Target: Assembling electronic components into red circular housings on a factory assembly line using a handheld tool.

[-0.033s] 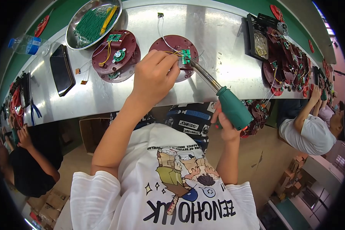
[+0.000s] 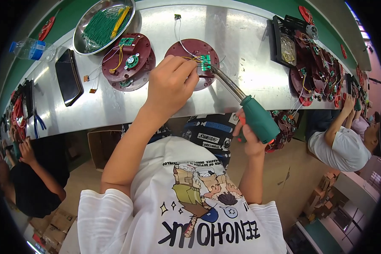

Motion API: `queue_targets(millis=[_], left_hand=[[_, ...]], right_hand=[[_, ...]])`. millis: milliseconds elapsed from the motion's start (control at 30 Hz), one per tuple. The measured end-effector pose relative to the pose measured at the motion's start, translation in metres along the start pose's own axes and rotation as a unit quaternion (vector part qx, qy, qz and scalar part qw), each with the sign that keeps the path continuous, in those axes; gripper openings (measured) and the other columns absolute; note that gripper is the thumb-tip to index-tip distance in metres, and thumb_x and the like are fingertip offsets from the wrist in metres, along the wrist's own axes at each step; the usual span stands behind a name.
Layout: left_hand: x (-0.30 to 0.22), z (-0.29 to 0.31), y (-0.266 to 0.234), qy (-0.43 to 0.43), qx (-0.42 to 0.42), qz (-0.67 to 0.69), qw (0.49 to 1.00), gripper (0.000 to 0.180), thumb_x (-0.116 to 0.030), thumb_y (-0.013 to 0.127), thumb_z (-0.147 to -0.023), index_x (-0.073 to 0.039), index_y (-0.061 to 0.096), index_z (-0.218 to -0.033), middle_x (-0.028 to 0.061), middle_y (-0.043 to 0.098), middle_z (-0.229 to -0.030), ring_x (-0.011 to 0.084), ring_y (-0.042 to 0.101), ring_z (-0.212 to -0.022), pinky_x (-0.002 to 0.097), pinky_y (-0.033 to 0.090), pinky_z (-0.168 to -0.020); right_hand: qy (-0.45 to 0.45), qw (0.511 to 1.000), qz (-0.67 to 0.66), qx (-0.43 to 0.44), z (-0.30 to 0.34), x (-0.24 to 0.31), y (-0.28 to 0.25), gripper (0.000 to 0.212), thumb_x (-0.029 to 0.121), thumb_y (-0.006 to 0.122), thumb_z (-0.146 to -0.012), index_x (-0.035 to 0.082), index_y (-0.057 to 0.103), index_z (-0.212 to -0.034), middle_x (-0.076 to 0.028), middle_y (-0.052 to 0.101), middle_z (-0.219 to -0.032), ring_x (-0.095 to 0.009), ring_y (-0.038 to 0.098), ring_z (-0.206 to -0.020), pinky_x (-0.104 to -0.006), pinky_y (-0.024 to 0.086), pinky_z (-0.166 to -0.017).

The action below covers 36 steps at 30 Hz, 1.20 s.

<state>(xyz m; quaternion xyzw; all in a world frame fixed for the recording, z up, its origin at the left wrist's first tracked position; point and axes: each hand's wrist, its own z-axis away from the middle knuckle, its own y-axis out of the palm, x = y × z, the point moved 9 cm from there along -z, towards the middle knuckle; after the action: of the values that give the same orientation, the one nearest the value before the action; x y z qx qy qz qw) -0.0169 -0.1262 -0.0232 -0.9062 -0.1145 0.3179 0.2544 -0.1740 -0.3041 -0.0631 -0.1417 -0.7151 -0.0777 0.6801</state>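
Note:
A small green circuit board [image 2: 205,62] lies on a round dark-red plastic housing [image 2: 186,45], with white and yellow wires [image 2: 186,58] running to it. My left hand [image 2: 170,82] is closed in a pinch at the board's left edge; its fingertips hide what they hold. Below and to the right, my right hand [image 2: 253,142] grips the green handle of a soldering iron [image 2: 260,120]. The iron slants up to the left, its tip at the board's lower right edge. From the far end of the white wires hangs a tiny board [image 2: 177,17], resting on the metal bench.
Left on the metal bench [image 2: 241,38] sit another red housing [image 2: 146,55], a steel bowl [image 2: 89,51] of green and yellow wires, a black phone-like slab [image 2: 68,78] and a plastic bottle [image 2: 29,48]. Stacked housings [image 2: 315,63] and a black tray [image 2: 281,42] stand right. Co-workers sit on both sides.
The soldering iron has shifted very slightly, its handle a touch lower and to the right. My left hand and the board look the same.

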Motion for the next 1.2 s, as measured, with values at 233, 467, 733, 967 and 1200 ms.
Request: queue_targets(millis=[233, 467, 733, 967, 1200], left_hand=[[-0.001, -0.002, 0.001, 0.006, -0.004, -0.003, 1.0, 0.012, 0.0, 0.067, -0.073, -0.002, 0.068, -0.085, 0.0082, 0.063, -0.076, 0.0248, 0.06, -0.069, 0.0354, 0.049, -0.058], [-0.004, -0.006, -0.003, -0.016, 0.022, -0.016, 1.0, 0.013, 0.002, 0.069, -0.072, 0.0, 0.067, -0.084, 0.0102, 0.065, -0.083, 0.0269, 0.061, -0.073, 0.0361, 0.049, -0.062], [-0.016, -0.015, 0.024, 0.024, 0.243, -0.095, 0.965, 0.053, -0.011, 0.067, -0.065, -0.014, 0.062, -0.117, 0.014, 0.058, -0.118, 0.0328, 0.052, -0.113, 0.0499, 0.036, -0.096], [-0.017, -0.101, -0.003, 0.069, -0.066, -0.26, 0.961, 0.037, -0.02, 0.071, -0.073, -0.009, 0.065, -0.108, 0.0172, 0.063, -0.108, 0.0358, 0.053, -0.113, 0.051, 0.037, -0.097], [0.033, -0.041, -0.081, -0.156, 0.015, -0.353, 0.922, 0.022, -0.025, 0.069, -0.075, -0.004, 0.064, -0.083, 0.0117, 0.064, -0.084, 0.0278, 0.058, -0.086, 0.0411, 0.045, -0.076]], right_hand=[[-0.057, 0.992, -0.107, -0.034, 0.005, 0.004, -0.008, 0.04, 0.018, 0.062, -0.09, -0.007, 0.057, -0.121, -0.02, 0.062, -0.114, -0.019, 0.06, -0.058, -0.0288, 0.049, -0.054], [-0.062, 0.993, -0.075, -0.066, 0.006, 0.003, -0.011, 0.04, 0.022, 0.061, -0.09, -0.007, 0.056, -0.118, -0.022, 0.06, -0.112, -0.02, 0.059, -0.055, -0.0316, 0.051, -0.053], [-0.14, 0.978, -0.086, -0.131, 0.027, 0.002, -0.056, 0.05, 0.037, 0.051, -0.093, -0.005, 0.048, -0.119, -0.013, 0.06, -0.08, -0.019, 0.054, -0.053, -0.0293, 0.046, -0.051], [-0.123, 0.96, -0.144, -0.207, 0.026, -0.007, -0.082, 0.045, 0.038, 0.045, -0.096, -0.003, 0.048, -0.114, -0.018, 0.057, -0.098, -0.018, 0.053, -0.05, -0.0299, 0.046, -0.046], [-0.116, 0.961, -0.146, -0.204, 0.032, -0.005, -0.073, 0.044, 0.037, 0.043, -0.096, -0.002, 0.047, -0.116, -0.014, 0.056, -0.097, -0.015, 0.052, -0.053, -0.0287, 0.045, -0.051]])
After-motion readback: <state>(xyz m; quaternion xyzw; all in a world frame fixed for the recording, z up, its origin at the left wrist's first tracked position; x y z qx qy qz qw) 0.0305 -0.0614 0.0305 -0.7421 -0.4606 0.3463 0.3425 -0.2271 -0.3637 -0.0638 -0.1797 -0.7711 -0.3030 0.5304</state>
